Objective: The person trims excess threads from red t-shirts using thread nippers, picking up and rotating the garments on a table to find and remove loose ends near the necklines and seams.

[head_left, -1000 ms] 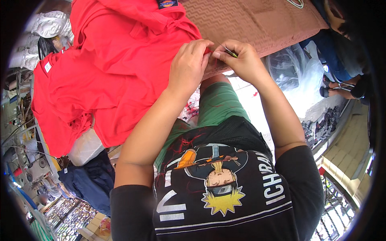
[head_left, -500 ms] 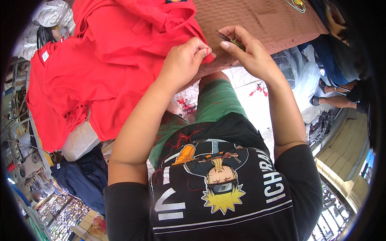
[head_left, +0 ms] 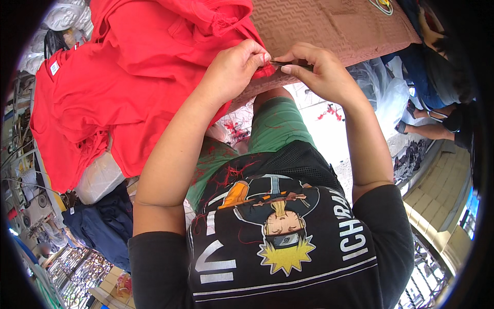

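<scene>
A large red garment lies bunched over the left part of the brown-covered table, with its lower folds hanging off the near left side. My left hand is closed, thumb and forefinger pinching an edge of the red cloth. Facing it from the right, my right hand grips small dark thread snips. Their tips reach the red edge right beside my left fingertips. Most of the handle is hidden by my right fingers. Whether the blades are parted, I cannot tell.
A navy cloth and a plastic-wrapped bundle sit below the garment at left. Red thread scraps litter the floor and my lap. Clear plastic bags stand right of the table, near another person's legs.
My right hand has moved slightly left, bringing the snips' tips from a short gap away to the cloth edge at my left fingertips. My left hand keeps its pinch.
</scene>
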`<state>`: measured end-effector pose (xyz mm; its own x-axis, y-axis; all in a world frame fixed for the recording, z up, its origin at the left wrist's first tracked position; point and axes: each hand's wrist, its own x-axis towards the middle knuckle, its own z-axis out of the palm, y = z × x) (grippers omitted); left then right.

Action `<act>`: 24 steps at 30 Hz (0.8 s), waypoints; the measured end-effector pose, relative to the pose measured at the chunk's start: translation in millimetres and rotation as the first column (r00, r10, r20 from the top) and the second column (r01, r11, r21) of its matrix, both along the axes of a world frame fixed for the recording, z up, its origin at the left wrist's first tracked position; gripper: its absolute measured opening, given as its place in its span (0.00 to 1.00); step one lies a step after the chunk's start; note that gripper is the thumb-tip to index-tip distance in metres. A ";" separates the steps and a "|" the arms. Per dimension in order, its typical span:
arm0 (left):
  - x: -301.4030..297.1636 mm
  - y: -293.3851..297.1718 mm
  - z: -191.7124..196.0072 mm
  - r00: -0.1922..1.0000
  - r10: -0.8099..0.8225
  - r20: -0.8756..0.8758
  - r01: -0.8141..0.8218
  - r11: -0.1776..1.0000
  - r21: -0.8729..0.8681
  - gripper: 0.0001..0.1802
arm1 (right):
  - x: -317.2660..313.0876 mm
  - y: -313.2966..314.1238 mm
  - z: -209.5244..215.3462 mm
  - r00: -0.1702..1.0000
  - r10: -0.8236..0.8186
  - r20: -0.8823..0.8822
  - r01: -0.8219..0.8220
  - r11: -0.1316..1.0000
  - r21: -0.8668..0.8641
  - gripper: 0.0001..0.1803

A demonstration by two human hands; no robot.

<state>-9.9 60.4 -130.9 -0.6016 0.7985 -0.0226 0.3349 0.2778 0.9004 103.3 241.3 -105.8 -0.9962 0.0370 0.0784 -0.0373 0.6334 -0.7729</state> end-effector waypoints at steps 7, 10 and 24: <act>6.9 3.6 5.0 0.990 -0.001 -0.138 -0.003 0.999 -0.033 0.10 | -5.1 -1.2 -0.8 0.998 0.057 -0.021 -0.055 0.993 0.100 0.10; 9.0 4.2 9.8 0.990 0.032 -0.138 -0.042 0.997 -0.067 0.09 | -4.8 0.3 2.9 0.997 0.071 0.007 -0.071 0.976 0.208 0.10; 28.0 -7.3 4.0 0.828 0.045 -0.559 -0.106 0.991 -0.078 0.16 | -7.1 -2.3 -20.5 0.994 -0.005 -0.112 -0.006 0.995 -0.102 0.20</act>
<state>18.1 53.1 -126.8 -0.5954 0.7618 0.2555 0.7436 0.4019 0.5344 96.2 239.0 -126.4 -0.9815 0.0498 0.1850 -0.1274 0.5514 -0.8245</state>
